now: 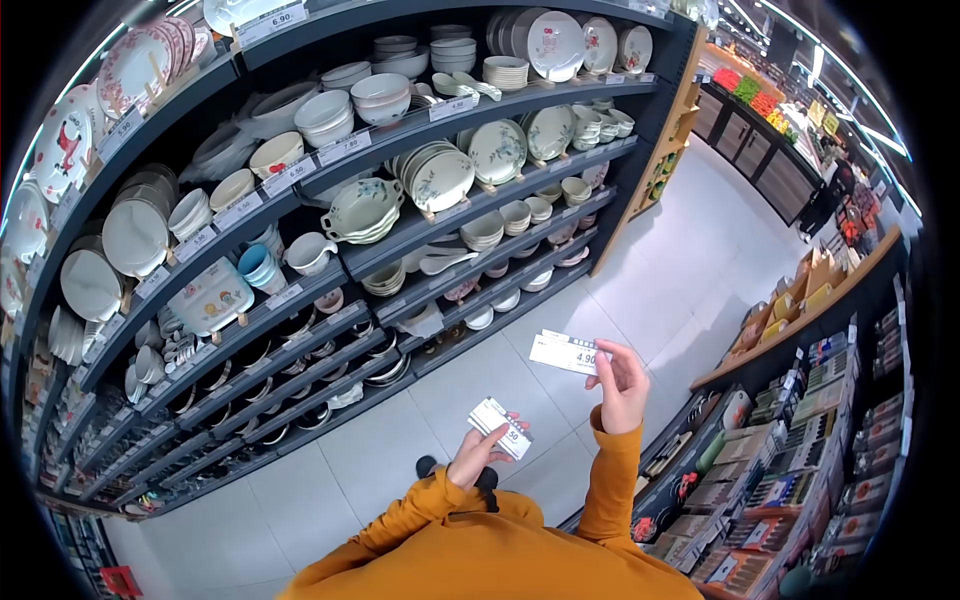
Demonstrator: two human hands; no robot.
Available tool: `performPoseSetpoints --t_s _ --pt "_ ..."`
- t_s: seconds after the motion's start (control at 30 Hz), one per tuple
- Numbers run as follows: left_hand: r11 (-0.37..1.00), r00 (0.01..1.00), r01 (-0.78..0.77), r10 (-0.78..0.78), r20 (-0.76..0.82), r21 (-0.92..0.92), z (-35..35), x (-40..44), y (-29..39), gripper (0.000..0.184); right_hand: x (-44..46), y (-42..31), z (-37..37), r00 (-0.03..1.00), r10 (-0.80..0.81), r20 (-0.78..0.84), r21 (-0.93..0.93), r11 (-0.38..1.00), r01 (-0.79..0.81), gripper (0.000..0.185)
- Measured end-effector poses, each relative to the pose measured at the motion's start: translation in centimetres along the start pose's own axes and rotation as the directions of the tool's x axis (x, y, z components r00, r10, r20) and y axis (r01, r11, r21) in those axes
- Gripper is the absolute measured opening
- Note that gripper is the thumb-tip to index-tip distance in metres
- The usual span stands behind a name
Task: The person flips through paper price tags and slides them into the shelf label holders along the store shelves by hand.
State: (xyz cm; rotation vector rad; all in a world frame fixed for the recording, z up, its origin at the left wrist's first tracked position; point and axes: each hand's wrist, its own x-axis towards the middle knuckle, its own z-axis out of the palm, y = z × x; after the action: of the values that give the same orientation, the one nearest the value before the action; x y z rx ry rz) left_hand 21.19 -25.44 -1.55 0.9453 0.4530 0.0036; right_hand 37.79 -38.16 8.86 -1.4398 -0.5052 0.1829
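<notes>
My left hand (476, 458) is closed on a small stack of price labels (490, 414), fanned a little, the top one partly covered by my thumb. Higher and to the right, my right hand (622, 384) pinches a white price label (558, 351) by its right end. That label reads 4.90, and another edge shows behind it. Both hands are in the air over the aisle floor, apart from the shelves.
A long dark shelf unit (395, 322) curves along the left, carrying bowls (381, 98), plates (497, 152) and label strips. At right stands a rack of packaged utensils (760, 490). Pale floor tiles (665, 270) run between them. Farther off, a person (828, 195) stands near produce displays.
</notes>
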Motion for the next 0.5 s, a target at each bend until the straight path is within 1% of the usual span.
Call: performPoseSetpoints --t_s 0.13,0.27,0.4,0.5 --pt "0.999 0.999 0.051 -0.051 0.009 -0.018 1.3 2.2 0.0 0.035 0.9 1.3 -1.7 0.999 0.028 0.021 0.025 0.999 -0.029 0.02" --pt "0.992 0.992 0.121 -0.12 0.035 -0.036 2.1 5.8 -0.6 0.035 2.5 2.6 -2.9 0.989 0.093 0.115 -0.039 0.995 -0.089 0.023" --pt "0.985 0.987 0.129 -0.116 0.112 -0.119 3.0 10.6 -0.3 0.037 6.4 3.8 -4.0 0.985 0.031 0.171 -0.14 0.99 -0.007 0.024" --pt "0.983 0.988 0.084 -0.06 0.144 -0.165 3.2 14.6 1.2 0.039 11.1 5.6 -4.3 0.977 -0.041 0.21 -0.111 0.992 0.065 0.025"
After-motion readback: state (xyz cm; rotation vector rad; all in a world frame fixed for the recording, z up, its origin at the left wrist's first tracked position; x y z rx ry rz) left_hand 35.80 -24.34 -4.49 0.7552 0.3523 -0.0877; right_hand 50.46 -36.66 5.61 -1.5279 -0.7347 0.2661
